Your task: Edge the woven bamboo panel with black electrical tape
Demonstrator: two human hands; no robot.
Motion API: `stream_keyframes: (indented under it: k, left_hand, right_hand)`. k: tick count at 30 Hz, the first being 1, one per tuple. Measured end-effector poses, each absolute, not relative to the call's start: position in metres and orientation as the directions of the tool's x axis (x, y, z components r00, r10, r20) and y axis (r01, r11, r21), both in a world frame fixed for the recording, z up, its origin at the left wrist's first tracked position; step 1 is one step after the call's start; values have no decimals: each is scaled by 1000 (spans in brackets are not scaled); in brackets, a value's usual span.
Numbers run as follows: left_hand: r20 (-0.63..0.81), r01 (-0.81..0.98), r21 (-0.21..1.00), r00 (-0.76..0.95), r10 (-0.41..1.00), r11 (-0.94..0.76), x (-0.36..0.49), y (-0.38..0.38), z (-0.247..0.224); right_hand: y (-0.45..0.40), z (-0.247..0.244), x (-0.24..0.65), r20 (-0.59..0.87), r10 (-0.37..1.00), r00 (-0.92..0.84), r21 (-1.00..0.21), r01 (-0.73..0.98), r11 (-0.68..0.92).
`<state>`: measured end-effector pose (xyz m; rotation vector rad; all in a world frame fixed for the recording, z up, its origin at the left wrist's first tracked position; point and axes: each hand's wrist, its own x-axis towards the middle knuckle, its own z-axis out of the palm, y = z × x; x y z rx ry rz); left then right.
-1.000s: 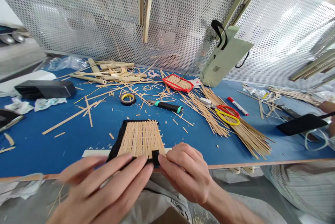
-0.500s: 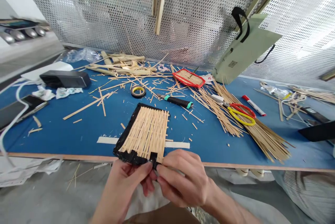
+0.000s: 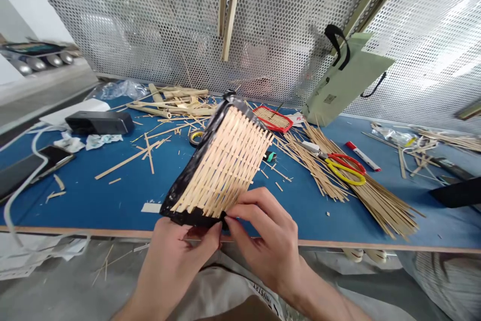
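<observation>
A woven bamboo panel [image 3: 225, 161] with black tape along its left, top and bottom edges is tilted up over the table's front edge. My left hand [image 3: 176, 256] grips its lower left edge, thumb on the black tape and fingers behind. At the bottom right corner, my right hand [image 3: 263, 241] pinches the black tape between thumb and fingertips, close to my left thumb. The panel partly covers a roll of tape [image 3: 195, 137] and the cutter [image 3: 269, 156] behind it.
Pliers with red and yellow handles [image 3: 343, 167] lie on a bundle of bamboo strips [image 3: 387, 206]. A red marker [image 3: 363, 155], a red-edged woven piece [image 3: 272, 118], a green bag [image 3: 338, 85] and a black box [image 3: 99, 123] are on the blue table [image 3: 124, 201].
The panel has been raised and tilted upward, its top now farther back over the tape roll and cutter. Both hands still hold its bottom edge. The view has shifted slightly.
</observation>
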<state>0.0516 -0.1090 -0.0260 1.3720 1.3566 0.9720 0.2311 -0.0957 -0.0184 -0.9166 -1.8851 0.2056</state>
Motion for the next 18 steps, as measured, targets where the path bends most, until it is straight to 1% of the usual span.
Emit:
stream_keyframes:
  k: [3,8,14,18]
  left_hand:
    - [-10,280,960,122,992,-25,51,-101,-22]
    - [115,348,929,46,992,-124,53,-95,-19]
    - [123,242,961,54,991,-133,56,-94,-22]
    - [133,298,947,-13,991,-123,57,-97,-23]
  right_hand:
    - [-92,-13,229,656,724,-212,-588,457,667]
    - [-88,-18,225,604,769,-209,-667,396,631]
    - [-86,-28,224,556,804,-209,-726,349,592]
    - [-88,-27,222,546,814,-198,-736,351,579]
